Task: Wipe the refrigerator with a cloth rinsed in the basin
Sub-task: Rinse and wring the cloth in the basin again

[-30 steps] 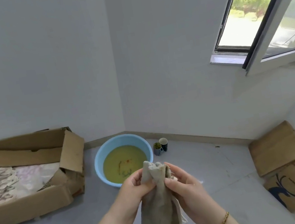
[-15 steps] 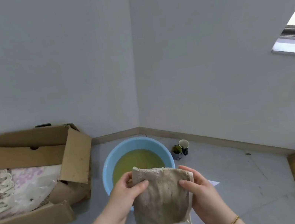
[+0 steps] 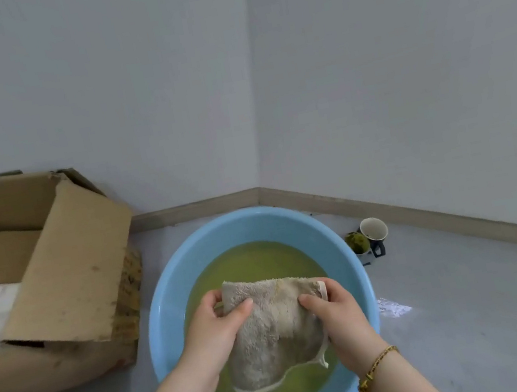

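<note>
Head view: the cloth [image 3: 272, 330] is being held spread between both hands directly above the basin [image 3: 247, 221]. Its top edge is running side to side and its lower edge is hanging toward the yellowish water [image 3: 251, 265]; whether that edge is touching the water cannot be told. The upper left corner is being pinched by the left hand [image 3: 217, 326], thumb in front, and the upper right corner is being gripped likewise by the right hand [image 3: 335, 313]. The water is lying straight below the grip, equally near both hands, so a plain lowering is probably being called for. The refrigerator is not being shown. Dark marks are being seen on the cardboard box [image 3: 71, 268] left of the basin, too blurred to be read; no label is being made out on the cup [image 3: 374, 233].
</note>
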Available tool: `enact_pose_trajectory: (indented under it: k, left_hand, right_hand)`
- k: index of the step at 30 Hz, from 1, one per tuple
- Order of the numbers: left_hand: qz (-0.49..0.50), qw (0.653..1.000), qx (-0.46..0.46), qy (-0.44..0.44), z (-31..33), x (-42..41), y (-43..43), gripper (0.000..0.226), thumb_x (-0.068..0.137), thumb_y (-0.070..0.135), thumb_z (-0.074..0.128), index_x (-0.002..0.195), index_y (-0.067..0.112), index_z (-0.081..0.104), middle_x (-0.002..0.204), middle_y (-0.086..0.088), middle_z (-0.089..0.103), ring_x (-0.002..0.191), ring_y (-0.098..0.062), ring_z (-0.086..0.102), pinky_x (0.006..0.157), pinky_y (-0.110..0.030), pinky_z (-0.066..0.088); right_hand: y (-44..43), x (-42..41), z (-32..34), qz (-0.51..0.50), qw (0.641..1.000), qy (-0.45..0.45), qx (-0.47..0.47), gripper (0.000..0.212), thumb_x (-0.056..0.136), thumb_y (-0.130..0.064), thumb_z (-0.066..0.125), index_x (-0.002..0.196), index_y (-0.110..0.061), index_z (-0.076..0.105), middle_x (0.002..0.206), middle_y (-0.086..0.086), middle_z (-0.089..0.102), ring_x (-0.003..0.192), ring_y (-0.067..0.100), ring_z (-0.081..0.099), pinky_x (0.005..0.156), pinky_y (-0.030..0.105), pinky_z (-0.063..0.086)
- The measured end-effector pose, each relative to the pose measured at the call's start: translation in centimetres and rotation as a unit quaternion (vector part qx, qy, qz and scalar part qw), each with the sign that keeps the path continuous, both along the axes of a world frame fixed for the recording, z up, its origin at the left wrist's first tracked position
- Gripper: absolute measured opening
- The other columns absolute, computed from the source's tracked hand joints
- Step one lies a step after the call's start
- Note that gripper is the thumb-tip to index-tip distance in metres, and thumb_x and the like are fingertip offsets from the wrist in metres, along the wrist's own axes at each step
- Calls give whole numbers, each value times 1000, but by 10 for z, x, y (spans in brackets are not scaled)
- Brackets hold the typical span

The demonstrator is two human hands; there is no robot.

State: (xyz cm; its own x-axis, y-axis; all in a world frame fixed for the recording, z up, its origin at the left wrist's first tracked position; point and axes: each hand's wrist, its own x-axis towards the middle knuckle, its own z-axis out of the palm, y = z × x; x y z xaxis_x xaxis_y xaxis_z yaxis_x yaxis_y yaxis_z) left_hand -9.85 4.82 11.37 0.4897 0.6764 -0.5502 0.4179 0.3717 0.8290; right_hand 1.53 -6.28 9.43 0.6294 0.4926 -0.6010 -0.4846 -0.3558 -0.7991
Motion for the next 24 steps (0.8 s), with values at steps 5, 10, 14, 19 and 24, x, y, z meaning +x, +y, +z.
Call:
enact_pose_trajectory:
  k: [5, 10, 14, 19, 24]
  left_hand:
    - [-17, 992, 105, 61, -107, 21, 28, 28, 83, 19, 64, 103, 18, 45, 91, 0, 60, 80, -17, 60, 67, -29, 49]
    - [-90, 976, 165, 107, -181, 42, 49, 49, 83, 23, 64, 123, 10, 40, 104, -1, 53, 89, -18, 52, 75, -25, 41]
    - [-133, 967, 173, 133, -203, 46, 55, 60, 84, 21, 63, 134, 11, 32, 125, -8, 54, 102, -22, 55, 74, -24, 40]
    - [-193, 940, 193, 204, -211, 46, 54, 63, 87, 25, 58, 139, 9, 27, 138, -9, 45, 122, -26, 47, 91, -30, 40]
    - [-78, 986, 62, 131, -211, 49, 52, 19, 91, 14, 50, 109, 9, 48, 103, -11, 57, 101, -28, 53, 83, -29, 41]
  right_hand:
    - [39, 6, -94, 128, 966, -186, -124, 30, 87, -10, 54, 111, -19, 38, 88, -1, 53, 65, 7, 50, 49, 7, 39]
    - [60, 19, -161, 288, 872, -309, -248, 55, 86, -26, 57, 134, -15, 35, 131, 7, 46, 118, 22, 49, 94, 26, 42]
    - [62, 20, -175, 318, 826, -332, -326, 49, 86, -31, 57, 126, -11, 39, 126, 10, 49, 119, 27, 47, 92, 30, 42]
    - [61, 21, -180, 275, 850, -261, -367, 46, 84, -29, 61, 118, -6, 39, 119, 8, 55, 114, 26, 52, 89, 30, 43]
    - [67, 27, -179, 142, 963, -63, -220, 26, 82, -10, 62, 103, 4, 57, 86, 11, 64, 89, 26, 61, 79, 33, 53]
